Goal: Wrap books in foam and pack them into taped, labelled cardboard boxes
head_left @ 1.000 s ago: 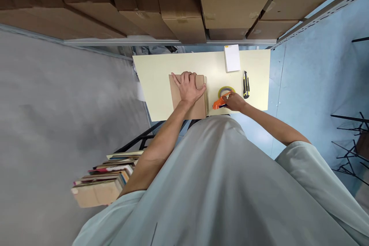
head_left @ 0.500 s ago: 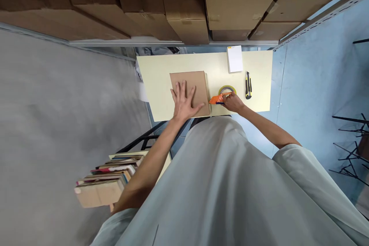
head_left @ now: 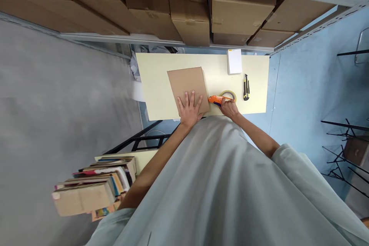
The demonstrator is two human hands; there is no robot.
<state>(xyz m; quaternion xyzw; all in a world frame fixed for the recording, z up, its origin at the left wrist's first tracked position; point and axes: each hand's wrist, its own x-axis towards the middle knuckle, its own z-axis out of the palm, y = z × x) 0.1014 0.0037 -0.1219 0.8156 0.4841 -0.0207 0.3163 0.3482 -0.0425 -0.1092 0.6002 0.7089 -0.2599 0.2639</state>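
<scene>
A flat brown cardboard box (head_left: 186, 82) lies on the pale yellow table (head_left: 155, 80). My left hand (head_left: 190, 108) lies flat on the box's near end, fingers spread. My right hand (head_left: 229, 108) is closed round an orange tape dispenser (head_left: 216, 100) with a yellowish tape roll (head_left: 228, 95), its orange front touching the box's right edge near the front corner.
A white pad (head_left: 234, 61) and a yellow-black utility knife (head_left: 246, 87) lie on the table's right part. Shelving with several cardboard boxes (head_left: 239, 9) rises behind the table. A stack of books (head_left: 95, 186) sits at lower left. Black wire racks (head_left: 344, 153) stand on the right.
My left hand slid from the box's far end to its near end and flattened. My right hand brought the tape dispenser leftward against the box's right edge.
</scene>
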